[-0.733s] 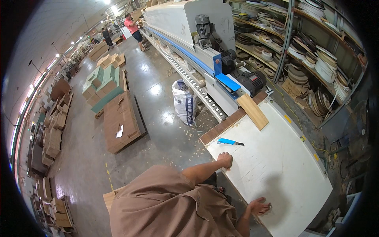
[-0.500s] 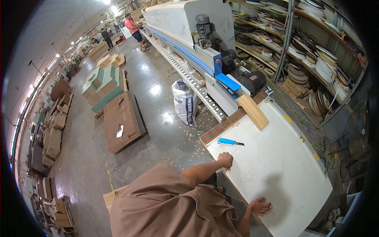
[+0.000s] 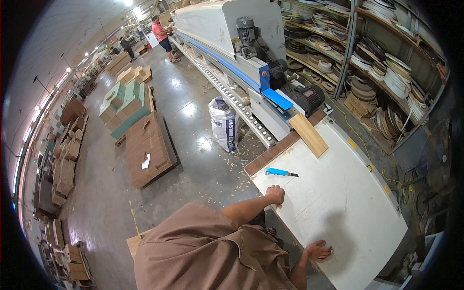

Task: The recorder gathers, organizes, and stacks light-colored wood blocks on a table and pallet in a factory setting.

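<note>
Left hand (image 3: 275, 195): fingers curled at the white tabletop (image 3: 355, 193) edge; grip cannot be told. Right hand (image 3: 318, 252) rests on top, fingers slightly parted. Blue utility knife (image 3: 276, 171) lies beyond the left hand, blade apparently out; careless reaching could cut.

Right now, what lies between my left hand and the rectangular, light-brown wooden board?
The head view shows a slim, blue-handled cutter knife on the white tabletop between them.

The white table (image 3: 357, 208) bears a blue cutter (image 3: 276, 171) and wooden board (image 3: 309, 136).
</note>
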### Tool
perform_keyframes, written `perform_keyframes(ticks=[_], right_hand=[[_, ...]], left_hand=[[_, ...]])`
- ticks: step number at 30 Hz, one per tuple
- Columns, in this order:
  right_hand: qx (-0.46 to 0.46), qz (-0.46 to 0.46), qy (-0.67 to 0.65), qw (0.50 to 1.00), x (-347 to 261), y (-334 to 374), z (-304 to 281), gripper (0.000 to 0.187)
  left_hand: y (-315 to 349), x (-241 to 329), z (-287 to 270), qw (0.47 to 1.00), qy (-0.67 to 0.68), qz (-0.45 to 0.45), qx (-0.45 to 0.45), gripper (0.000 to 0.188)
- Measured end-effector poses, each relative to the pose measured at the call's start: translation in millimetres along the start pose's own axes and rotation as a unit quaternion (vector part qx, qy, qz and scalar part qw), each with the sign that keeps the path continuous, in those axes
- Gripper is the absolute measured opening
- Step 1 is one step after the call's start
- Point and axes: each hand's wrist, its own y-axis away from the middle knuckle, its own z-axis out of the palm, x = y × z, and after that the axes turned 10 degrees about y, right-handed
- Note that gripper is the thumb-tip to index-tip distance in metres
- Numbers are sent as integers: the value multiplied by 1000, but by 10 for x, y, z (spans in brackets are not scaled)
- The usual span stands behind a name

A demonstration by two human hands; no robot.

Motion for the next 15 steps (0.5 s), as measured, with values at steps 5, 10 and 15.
perform_keyframes(ticks=[5, 10, 15], right_hand=[[-13, 0, 8, 1000, 3, -12, -6, 60], [-5, 7, 10, 1000, 4, -3, 3, 58], [-3, 2, 14, 1000, 13, 2, -5, 58]], left_hand=[[-20, 3, -7, 1000, -5, -1, -16, 55], [-62, -23, 44, 1000, 0, -4, -9, 58], [-72, -64, 87, 1000, -15, 7, 0, 48]])
